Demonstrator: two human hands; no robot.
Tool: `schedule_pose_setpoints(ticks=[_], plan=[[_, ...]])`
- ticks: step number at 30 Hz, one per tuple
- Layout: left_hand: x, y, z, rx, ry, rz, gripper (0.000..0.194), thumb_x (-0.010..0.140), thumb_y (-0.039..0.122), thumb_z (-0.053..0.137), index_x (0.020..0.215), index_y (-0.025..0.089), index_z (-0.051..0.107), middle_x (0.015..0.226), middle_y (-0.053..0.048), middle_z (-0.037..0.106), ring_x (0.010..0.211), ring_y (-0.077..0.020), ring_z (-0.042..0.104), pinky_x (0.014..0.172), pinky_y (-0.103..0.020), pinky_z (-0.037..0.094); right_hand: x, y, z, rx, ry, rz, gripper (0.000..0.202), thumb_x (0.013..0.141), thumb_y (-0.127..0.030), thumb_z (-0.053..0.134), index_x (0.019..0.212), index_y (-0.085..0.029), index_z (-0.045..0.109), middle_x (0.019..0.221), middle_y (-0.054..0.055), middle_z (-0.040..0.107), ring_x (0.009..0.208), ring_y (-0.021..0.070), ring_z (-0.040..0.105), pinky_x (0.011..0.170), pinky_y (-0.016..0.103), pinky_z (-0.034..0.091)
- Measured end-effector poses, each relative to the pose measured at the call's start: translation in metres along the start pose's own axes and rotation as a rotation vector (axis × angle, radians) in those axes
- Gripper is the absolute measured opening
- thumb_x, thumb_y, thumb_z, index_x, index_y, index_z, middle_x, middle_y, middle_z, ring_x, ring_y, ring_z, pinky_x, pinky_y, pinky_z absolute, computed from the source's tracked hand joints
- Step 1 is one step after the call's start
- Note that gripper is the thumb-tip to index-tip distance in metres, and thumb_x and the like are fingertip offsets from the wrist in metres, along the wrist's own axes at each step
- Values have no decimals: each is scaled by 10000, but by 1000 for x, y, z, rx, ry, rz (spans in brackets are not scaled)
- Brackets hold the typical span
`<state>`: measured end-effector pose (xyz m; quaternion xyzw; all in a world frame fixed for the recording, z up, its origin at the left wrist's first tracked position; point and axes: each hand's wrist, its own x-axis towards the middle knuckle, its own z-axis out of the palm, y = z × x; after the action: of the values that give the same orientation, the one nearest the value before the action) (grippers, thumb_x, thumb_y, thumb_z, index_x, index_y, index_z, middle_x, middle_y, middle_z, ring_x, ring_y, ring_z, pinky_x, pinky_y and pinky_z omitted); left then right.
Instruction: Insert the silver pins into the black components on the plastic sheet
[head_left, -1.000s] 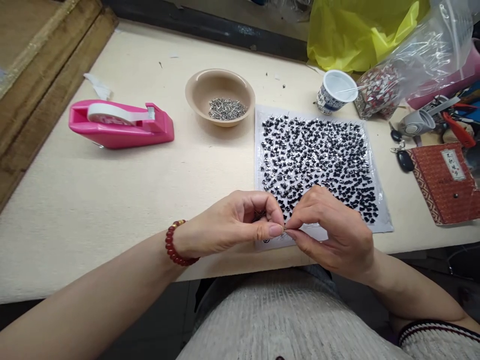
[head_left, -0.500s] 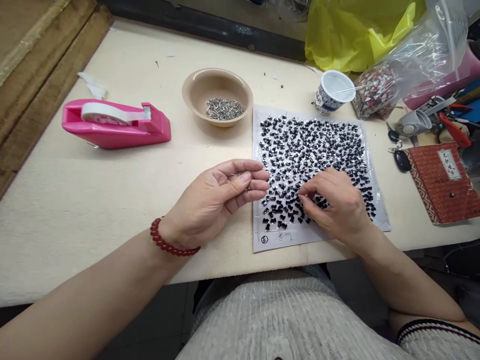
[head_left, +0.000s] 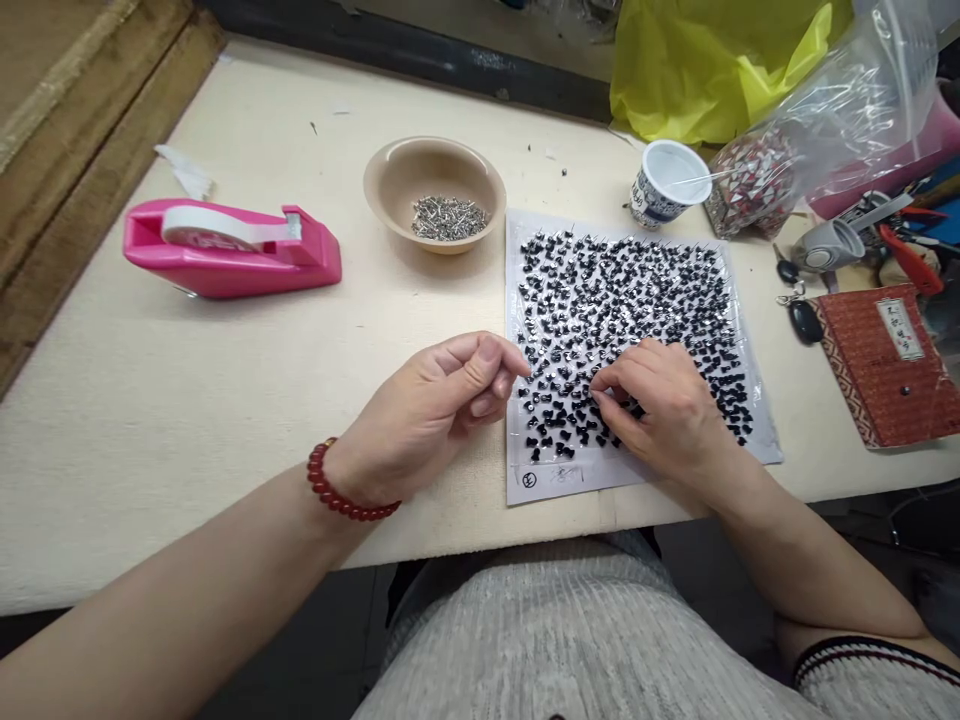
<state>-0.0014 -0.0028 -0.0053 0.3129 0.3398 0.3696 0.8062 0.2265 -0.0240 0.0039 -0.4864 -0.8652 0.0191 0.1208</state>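
Note:
A white sheet [head_left: 551,485] under clear film carries rows of small black pieces [head_left: 555,415], many with thin metal pins standing up from them. Over its lower middle, my right hand [head_left: 667,405] pinches thumb and forefinger together close to the black pieces; whatever is between the fingertips is too small to make out. My left hand [head_left: 450,400] hovers by the sheet's left edge, palm turned up, fingers curled and thumb pressed on them. The small metal pins seen in it earlier are now hidden by the fingers. Behind it stands a beige bowl [head_left: 390,185] with loose metal pins [head_left: 450,218].
A pink tape dispenser [head_left: 247,250] sits at the left. Behind the sheet are a patterned white cup [head_left: 660,185], a clear bag of red and white pieces [head_left: 754,180] and a yellow bag [head_left: 697,70]. A red-brown pouch [head_left: 885,370] lies at the right.
My left hand's fingers have curled in, covering the pins that showed between them. My right hand has shifted slightly left, still pinching.

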Motion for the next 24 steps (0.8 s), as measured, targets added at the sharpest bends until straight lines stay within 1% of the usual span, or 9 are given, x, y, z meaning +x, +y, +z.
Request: schedule_pose_setpoints(ticks=[3,5,7,10,13,15,18,21,24], plan=[[0,-2,0,8,-46,-16,138,910,206,577,903,115,680,706,19,541,567,-24,470,556,-102,418,0,0,1,1,1,0,161,887,-166,527,742,-162,596,693,0,573,701,138,476,661,322,296],[0,-2,0,19,-80,-27,115,905,163,577,966,122,666,740,17,576,592,-27,516,595,-108,453,0,1,1,2,3,-2,157,885,-165,533,743,-164,598,693,-1,576,700,139,479,661,325,298],[0,-1,1,37,-97,-41,99,905,149,575,981,130,634,743,17,610,590,-31,549,591,-114,473,-1,3,0,3,7,-7,142,881,-169,547,751,-167,604,695,-1,583,699,142,486,662,327,304],[0,0,1,65,-117,-84,53,894,147,592,942,145,570,724,16,656,557,-37,574,543,-117,479,-2,1,-6,30,48,-16,65,861,-179,592,805,-161,620,714,11,601,716,150,510,679,330,337],[-1,-1,2,91,-188,-124,92,880,147,613,916,153,529,727,3,684,549,-50,599,543,-142,498,-2,-10,-14,168,117,-45,16,836,-168,628,832,-156,618,716,22,618,710,150,535,695,329,379],[-1,-3,2,105,-252,-161,104,874,157,622,911,153,525,728,-4,690,548,-65,607,554,-174,513,-1,-21,-18,331,125,-81,27,830,-158,630,852,-154,614,721,26,630,706,147,548,695,324,401],[-2,-4,2,109,-318,-205,124,865,188,641,904,156,528,636,14,668,549,-80,605,596,-205,522,3,-34,-18,529,123,-121,49,835,-147,617,884,-145,613,741,37,647,726,151,558,693,321,422],[-3,-5,3,101,-339,-212,144,853,216,662,886,158,534,562,25,651,562,-80,612,660,-207,519,5,-40,-13,615,138,-108,12,844,-138,601,845,-145,610,728,41,646,722,149,556,697,322,432],[-4,-4,3,73,-366,-243,171,832,228,686,887,158,540,602,7,671,564,-86,616,602,-191,505,7,-41,-10,672,131,-84,49,841,-123,586,799,-147,595,689,35,625,689,138,540,678,317,434]])
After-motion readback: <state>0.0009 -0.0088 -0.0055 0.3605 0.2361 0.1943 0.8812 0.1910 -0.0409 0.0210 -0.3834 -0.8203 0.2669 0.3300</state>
